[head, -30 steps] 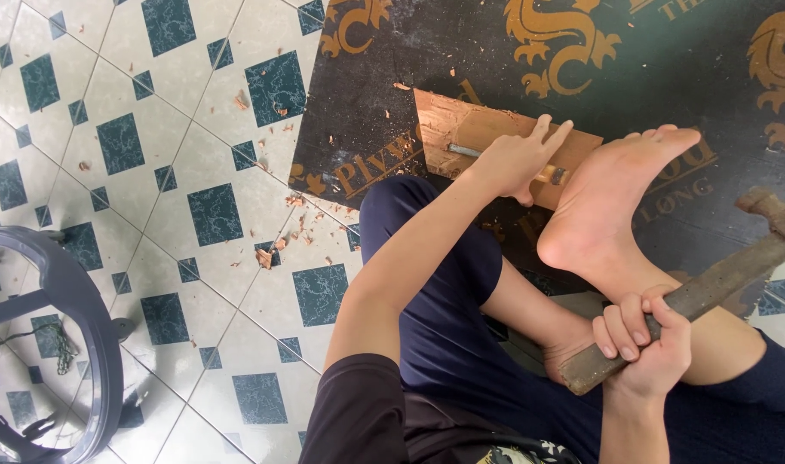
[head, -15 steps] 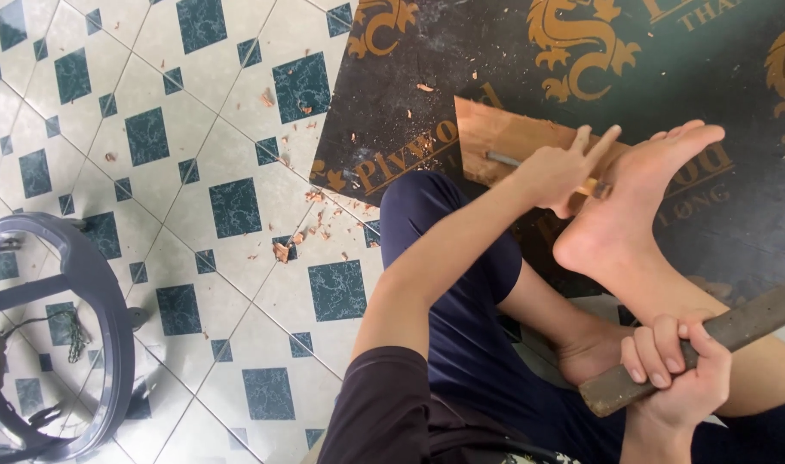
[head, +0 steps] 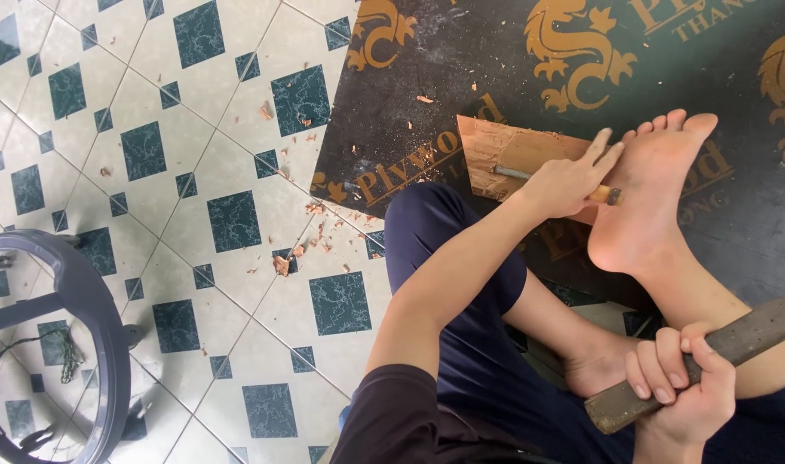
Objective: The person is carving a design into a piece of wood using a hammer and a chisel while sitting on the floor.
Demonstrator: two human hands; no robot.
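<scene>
On the wood block [head: 517, 150], left hand [head: 569, 182] grips chisel [head: 601, 195]; right hand [head: 680, 387] grips mallet [head: 754, 335].

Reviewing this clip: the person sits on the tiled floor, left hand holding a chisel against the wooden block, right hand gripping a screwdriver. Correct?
Not quite. The right hand grips a long, dark wooden mallet handle, not a screwdriver; the head view shows it. The rest stands: the left hand holds the chisel against the wooden block, on the tiled floor.

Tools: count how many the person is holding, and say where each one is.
2. A chisel in the left hand on the wooden block; a wooden mallet handle in the right hand, its head out of view.
</scene>
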